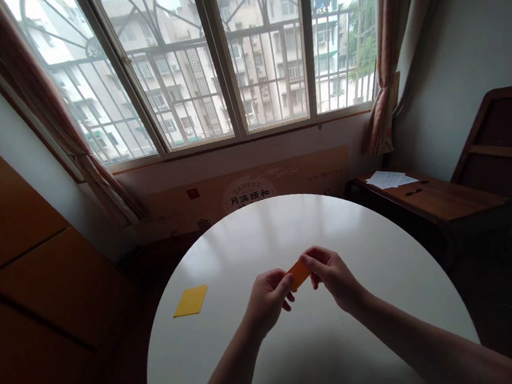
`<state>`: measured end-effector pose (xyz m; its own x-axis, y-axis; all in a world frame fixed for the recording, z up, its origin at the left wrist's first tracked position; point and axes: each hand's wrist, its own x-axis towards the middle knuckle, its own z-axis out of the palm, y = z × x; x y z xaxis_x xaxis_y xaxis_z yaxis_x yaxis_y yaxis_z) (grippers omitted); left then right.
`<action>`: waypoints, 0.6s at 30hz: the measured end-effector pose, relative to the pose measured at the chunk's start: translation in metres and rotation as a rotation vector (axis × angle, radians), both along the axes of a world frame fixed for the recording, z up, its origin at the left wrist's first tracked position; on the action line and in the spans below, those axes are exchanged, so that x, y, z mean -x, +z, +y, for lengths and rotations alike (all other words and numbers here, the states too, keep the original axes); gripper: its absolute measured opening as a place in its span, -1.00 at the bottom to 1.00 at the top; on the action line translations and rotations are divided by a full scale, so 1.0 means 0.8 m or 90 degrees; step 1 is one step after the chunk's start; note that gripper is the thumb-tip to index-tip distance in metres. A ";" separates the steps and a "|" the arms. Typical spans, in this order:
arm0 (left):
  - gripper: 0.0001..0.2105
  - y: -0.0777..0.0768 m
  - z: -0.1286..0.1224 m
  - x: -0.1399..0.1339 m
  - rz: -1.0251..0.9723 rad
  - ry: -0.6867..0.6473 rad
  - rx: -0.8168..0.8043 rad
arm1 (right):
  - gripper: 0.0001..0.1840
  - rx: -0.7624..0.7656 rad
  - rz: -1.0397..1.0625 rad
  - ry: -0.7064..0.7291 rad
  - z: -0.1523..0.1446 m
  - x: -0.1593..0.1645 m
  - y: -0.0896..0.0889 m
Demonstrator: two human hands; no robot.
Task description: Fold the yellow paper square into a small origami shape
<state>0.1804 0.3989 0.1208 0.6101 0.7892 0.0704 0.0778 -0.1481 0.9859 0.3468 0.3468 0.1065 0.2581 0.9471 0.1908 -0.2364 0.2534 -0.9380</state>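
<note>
Above the middle of a round white table (295,224), both of my hands pinch a small folded orange paper (299,272). My left hand (269,299) grips its left end with thumb and fingers. My right hand (331,275) holds its right end, fingers curled over the top. The paper is lifted off the tabletop. A yellow square of paper (191,300) lies flat on the table to the left of my left hand, apart from it.
A wide barred window (225,56) with curtains fills the far wall. A dark wooden side table (438,198) with white papers (388,178) and a pen stands at the right. An orange-brown cabinet (28,268) stands at the left.
</note>
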 end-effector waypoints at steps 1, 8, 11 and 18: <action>-0.56 -0.001 0.000 0.000 0.010 0.011 0.001 | -0.61 0.007 0.007 -0.004 0.000 0.000 0.000; -0.58 0.007 0.008 0.012 0.006 0.040 0.001 | -0.51 0.037 0.061 -0.031 -0.001 -0.006 0.005; -0.60 0.008 0.009 0.013 0.004 0.044 -0.002 | -0.57 0.025 0.059 -0.040 0.003 -0.008 -0.001; -0.67 -0.018 0.024 0.010 0.012 0.067 0.001 | -0.57 -0.240 -0.164 -0.223 -0.027 -0.022 0.058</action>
